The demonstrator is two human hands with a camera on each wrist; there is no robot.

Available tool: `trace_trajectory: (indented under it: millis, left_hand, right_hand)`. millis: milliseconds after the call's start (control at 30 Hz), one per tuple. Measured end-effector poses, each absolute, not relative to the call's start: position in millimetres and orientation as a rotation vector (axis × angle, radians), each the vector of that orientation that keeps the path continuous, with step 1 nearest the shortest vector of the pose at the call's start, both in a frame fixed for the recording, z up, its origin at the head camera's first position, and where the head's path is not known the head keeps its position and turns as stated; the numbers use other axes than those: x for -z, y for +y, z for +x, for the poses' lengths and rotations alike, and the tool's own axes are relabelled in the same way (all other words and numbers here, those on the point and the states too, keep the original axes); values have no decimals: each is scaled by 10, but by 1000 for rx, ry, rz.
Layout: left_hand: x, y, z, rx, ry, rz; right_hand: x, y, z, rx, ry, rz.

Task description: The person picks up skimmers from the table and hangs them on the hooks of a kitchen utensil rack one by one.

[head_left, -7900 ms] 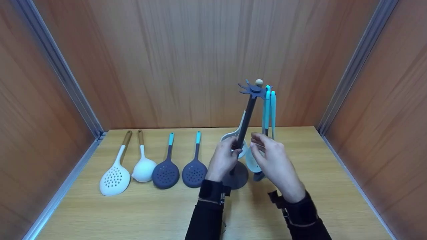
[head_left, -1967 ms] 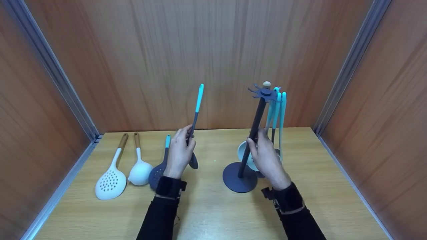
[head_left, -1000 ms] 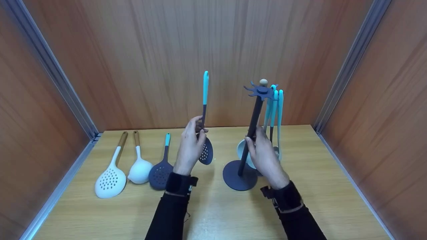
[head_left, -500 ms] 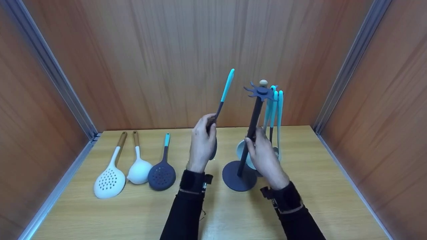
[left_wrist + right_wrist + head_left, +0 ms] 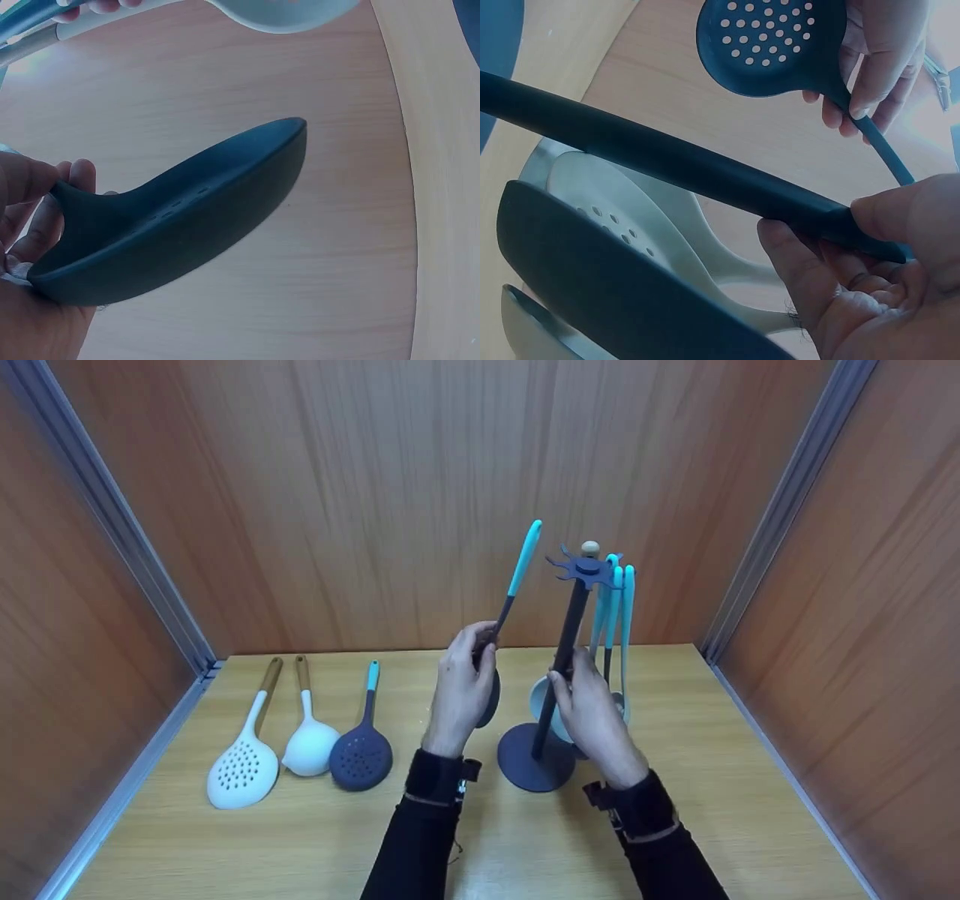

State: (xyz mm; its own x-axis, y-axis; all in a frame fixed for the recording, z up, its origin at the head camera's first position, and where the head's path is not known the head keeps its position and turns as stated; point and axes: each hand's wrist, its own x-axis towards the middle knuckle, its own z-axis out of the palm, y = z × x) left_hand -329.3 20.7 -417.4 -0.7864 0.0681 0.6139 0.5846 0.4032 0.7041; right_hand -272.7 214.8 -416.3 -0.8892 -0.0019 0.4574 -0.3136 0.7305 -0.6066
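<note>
My left hand pinches a dark perforated skimmer by its stem, turquoise handle up and leaning right. In the right wrist view the skimmer's holed head shows, and its curved side fills the left wrist view. With fingers and thumb round the dark pole of a utensil stand, my right hand steadies it. The stand has a ring of hooks on top and a round base. Utensils with turquoise handles hang on its right side; their heads are partly hidden behind my right hand.
On the table, left of the stand, lie a white perforated skimmer and a white ladle, both with wooden handles. Beside them is another dark skimmer. Wooden panels enclose the back and sides.
My left hand has let go of the pole, lifted a dark skimmer off the table and carried it right, beside the stand. My right hand now grips the pole; one more turquoise handle hangs there.
</note>
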Motion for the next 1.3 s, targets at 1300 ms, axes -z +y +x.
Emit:
trace_trajectory:
  millis: [1300]
  left_hand:
    - [4195, 231, -3262, 1288, -2187, -721]
  right_hand:
    - [4153, 2145, -2714, -976, -2489, 258]
